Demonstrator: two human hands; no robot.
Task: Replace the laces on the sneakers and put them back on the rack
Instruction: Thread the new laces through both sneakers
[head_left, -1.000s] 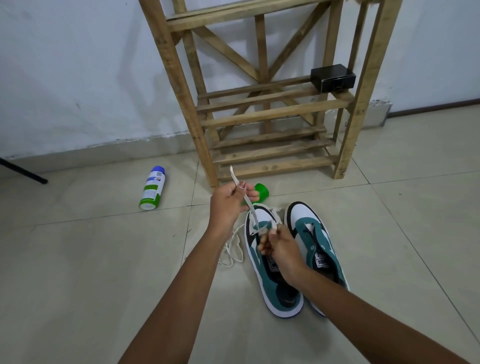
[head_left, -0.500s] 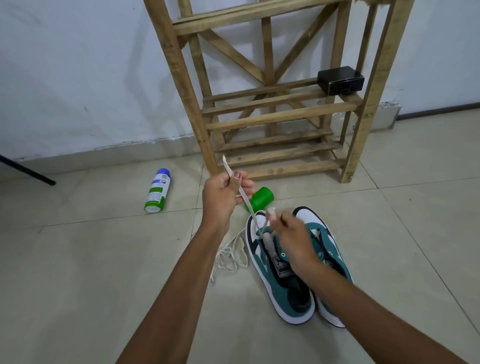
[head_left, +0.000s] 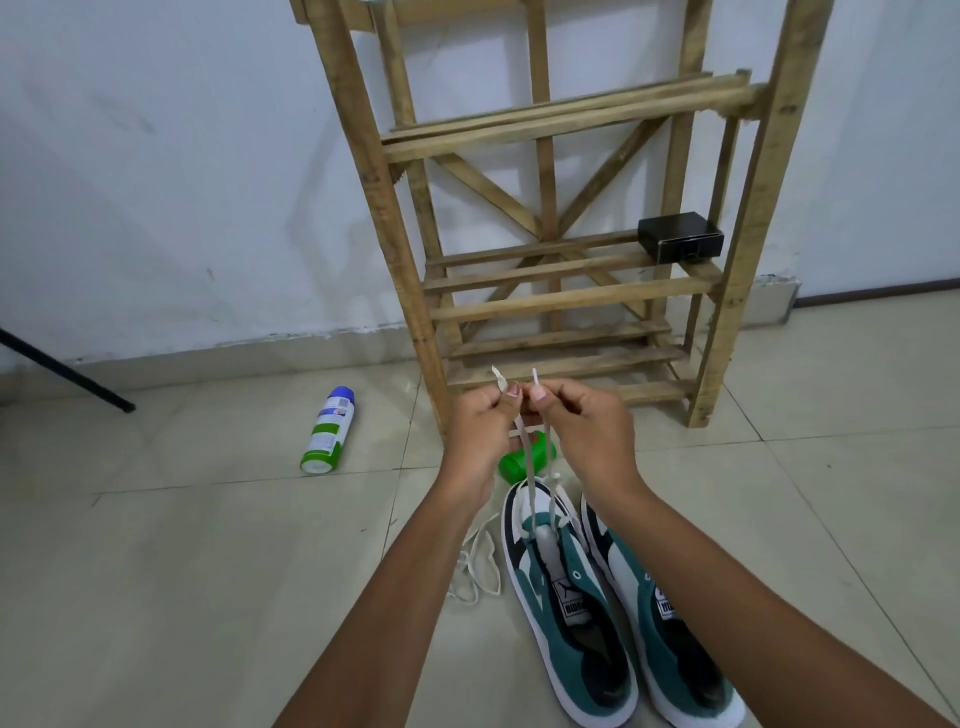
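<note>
Two teal, white and black sneakers lie side by side on the tiled floor, the left sneaker (head_left: 566, 613) and the right sneaker (head_left: 660, 623), toes toward the wooden rack (head_left: 566, 301). A white lace (head_left: 529, 467) runs up from the front eyelets of the left sneaker. My left hand (head_left: 475, 431) pinches one end of it and my right hand (head_left: 584, 426) pinches the other, both ends held up together above the shoe's toe. A second white lace (head_left: 475, 566) lies loose on the floor left of the shoes.
A green cylinder (head_left: 524, 460) lies on the floor just beyond the toes, partly behind my hands. A white and green spray can (head_left: 328, 437) lies to the left. A black box (head_left: 680, 244) sits on the rack's middle shelf. A dark pole (head_left: 62, 371) slants at far left.
My right hand rose from the left sneaker's eyelets and now holds the second lace end beside my left hand. The view tilted upward, showing more of the rack.
</note>
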